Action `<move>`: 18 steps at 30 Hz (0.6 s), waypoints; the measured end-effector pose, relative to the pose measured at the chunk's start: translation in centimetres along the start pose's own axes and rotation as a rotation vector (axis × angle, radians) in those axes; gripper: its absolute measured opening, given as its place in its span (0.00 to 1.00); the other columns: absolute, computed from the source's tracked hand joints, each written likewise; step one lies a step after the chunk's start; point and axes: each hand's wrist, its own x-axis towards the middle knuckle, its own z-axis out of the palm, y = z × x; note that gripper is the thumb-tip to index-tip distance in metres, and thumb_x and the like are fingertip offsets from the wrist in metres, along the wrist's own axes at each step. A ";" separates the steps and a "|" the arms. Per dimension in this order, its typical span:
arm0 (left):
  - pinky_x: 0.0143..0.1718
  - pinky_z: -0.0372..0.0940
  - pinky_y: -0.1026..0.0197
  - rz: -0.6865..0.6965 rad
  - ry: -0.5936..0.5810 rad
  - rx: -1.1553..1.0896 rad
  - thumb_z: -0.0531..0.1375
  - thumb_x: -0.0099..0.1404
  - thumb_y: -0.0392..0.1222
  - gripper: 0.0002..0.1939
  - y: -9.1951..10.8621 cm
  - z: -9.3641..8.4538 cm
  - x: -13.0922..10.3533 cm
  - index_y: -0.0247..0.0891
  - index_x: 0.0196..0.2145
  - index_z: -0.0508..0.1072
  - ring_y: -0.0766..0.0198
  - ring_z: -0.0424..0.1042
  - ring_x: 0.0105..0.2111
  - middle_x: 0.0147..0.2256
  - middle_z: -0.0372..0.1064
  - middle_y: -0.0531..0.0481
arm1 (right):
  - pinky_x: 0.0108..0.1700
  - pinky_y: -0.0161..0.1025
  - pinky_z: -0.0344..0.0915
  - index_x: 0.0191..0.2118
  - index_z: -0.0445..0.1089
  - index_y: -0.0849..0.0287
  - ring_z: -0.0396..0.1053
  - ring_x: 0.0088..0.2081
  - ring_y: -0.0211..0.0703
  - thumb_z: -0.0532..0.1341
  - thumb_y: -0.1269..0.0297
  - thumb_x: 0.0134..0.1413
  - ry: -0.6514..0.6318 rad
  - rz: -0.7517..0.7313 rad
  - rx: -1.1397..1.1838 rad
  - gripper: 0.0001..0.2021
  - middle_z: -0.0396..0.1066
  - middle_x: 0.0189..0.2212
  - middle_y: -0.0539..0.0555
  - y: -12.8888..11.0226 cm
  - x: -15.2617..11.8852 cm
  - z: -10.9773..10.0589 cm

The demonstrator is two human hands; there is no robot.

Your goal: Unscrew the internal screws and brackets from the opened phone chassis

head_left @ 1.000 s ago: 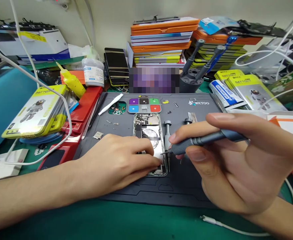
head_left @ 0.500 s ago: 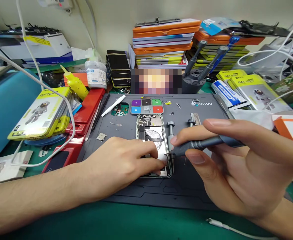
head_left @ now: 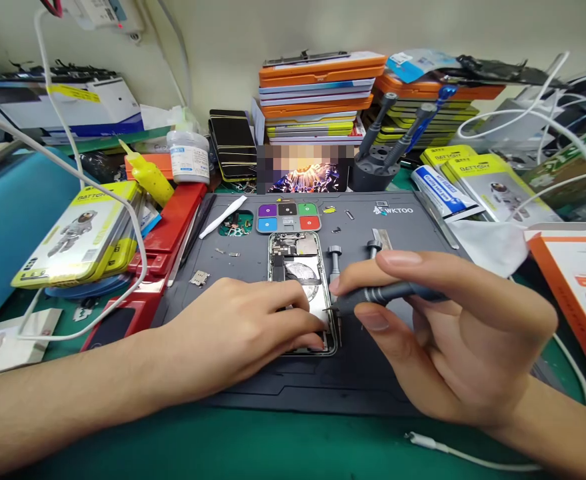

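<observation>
An opened phone [head_left: 300, 270] with its inner parts bare lies upright on the dark work mat [head_left: 253, 393]. My left hand [head_left: 253, 320] covers its lower left part, with bent fingers closed on it and fingertips near its right edge. What lies under the fingers is hidden. A grey screwdriver [head_left: 385, 293] sits between the thumb and fingers of my right hand [head_left: 473, 340]. Its thin tip points left at the phone's right edge; whether it touches cannot be made out. Beside the phone two more screwdrivers, one with a grey cap [head_left: 334, 251], lie partly behind my right hand.
Above the phone is a coloured parts tray [head_left: 287, 218]. A white pry tool [head_left: 223, 217] and a small metal part [head_left: 199, 278] lie left. Battery packs [head_left: 77, 233] flank the mat. A screwdriver holder [head_left: 377, 175] and stacked boxes [head_left: 320, 87] stand behind. A white cable [head_left: 427, 441] lies in front.
The view has shifted slightly, so most things sit a little further left. My right hand has turned a little with the screwdriver, its tip still by the phone's edge. My left hand stays on the phone.
</observation>
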 end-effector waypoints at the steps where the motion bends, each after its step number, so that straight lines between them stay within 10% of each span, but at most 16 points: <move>1: 0.31 0.65 0.60 -0.008 -0.012 -0.005 0.52 0.82 0.49 0.15 0.0 0.0 0.0 0.44 0.53 0.75 0.63 0.78 0.37 0.47 0.76 0.53 | 0.37 0.36 0.81 0.68 0.64 0.52 0.80 0.36 0.41 0.60 0.81 0.64 0.011 0.006 0.001 0.30 0.82 0.43 0.54 0.0 0.0 0.0; 6: 0.35 0.68 0.60 -0.038 -0.089 -0.081 0.57 0.78 0.57 0.19 -0.1 0.1 -0.1 0.45 0.57 0.72 0.60 0.79 0.42 0.50 0.74 0.52 | 0.39 0.42 0.81 0.66 0.65 0.52 0.80 0.37 0.44 0.62 0.81 0.61 0.068 0.048 0.022 0.30 0.81 0.45 0.56 0.3 0.0 0.3; 18: 0.46 0.69 0.64 -0.148 -0.040 -0.539 0.65 0.75 0.41 0.04 0.5 -0.7 0.7 0.41 0.46 0.77 0.63 0.79 0.44 0.45 0.79 0.53 | 0.44 0.44 0.82 0.66 0.65 0.52 0.81 0.39 0.45 0.62 0.81 0.60 0.086 0.011 0.073 0.31 0.80 0.44 0.54 0.8 -0.3 0.3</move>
